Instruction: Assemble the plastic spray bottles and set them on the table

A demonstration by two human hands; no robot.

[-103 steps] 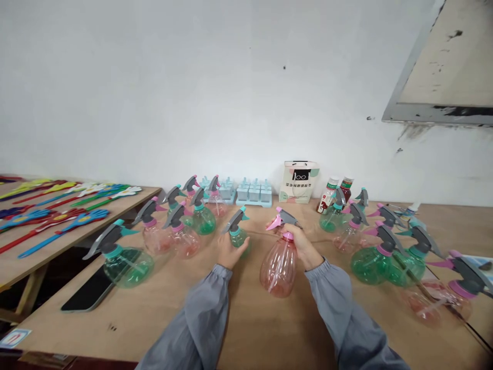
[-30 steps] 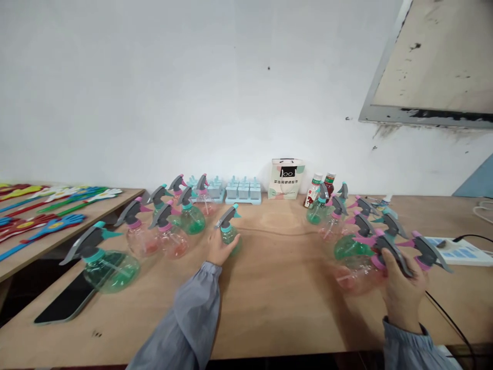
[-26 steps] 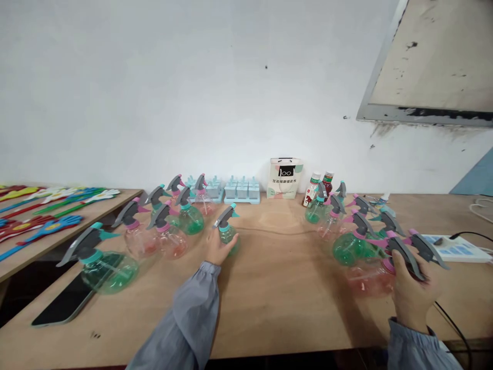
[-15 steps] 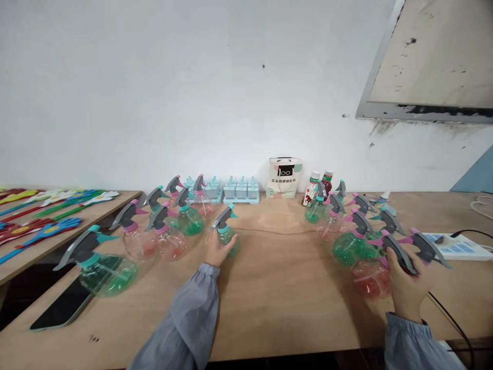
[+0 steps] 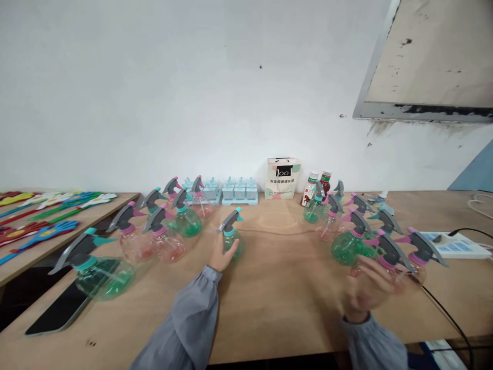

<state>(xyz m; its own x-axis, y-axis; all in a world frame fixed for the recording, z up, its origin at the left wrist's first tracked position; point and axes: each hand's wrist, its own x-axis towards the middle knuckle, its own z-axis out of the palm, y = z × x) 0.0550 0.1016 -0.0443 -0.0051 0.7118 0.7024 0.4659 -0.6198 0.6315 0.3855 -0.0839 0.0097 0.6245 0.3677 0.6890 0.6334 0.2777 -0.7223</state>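
My left hand (image 5: 223, 253) is closed around the near left side of a small round spray bottle (image 5: 239, 248) with green tint, a teal collar and a grey trigger head. That bottle stands upright on the wooden table (image 5: 269, 308). On the right, my right hand (image 5: 365, 290) is smeared by motion in front of a pink spray bottle (image 5: 390, 252) with a grey and pink trigger head. The blur hides how its fingers are set. Right beside it stand another pink-collared spray bottle (image 5: 421, 252) and a green one (image 5: 344, 247).
Several spray bottles stand at left, one green bottle (image 5: 106, 277) by a black phone (image 5: 57, 311). Along the wall are light-blue ice-pop moulds (image 5: 239, 192), a paper bag (image 5: 282, 180) and two sauce bottles (image 5: 310, 189). A power strip (image 5: 456, 245) with a black cable lies at right.
My right hand has let go of the pink-and-grey spray bottle head and moved left. My left hand and its green spray bottle have shifted slightly to the right.
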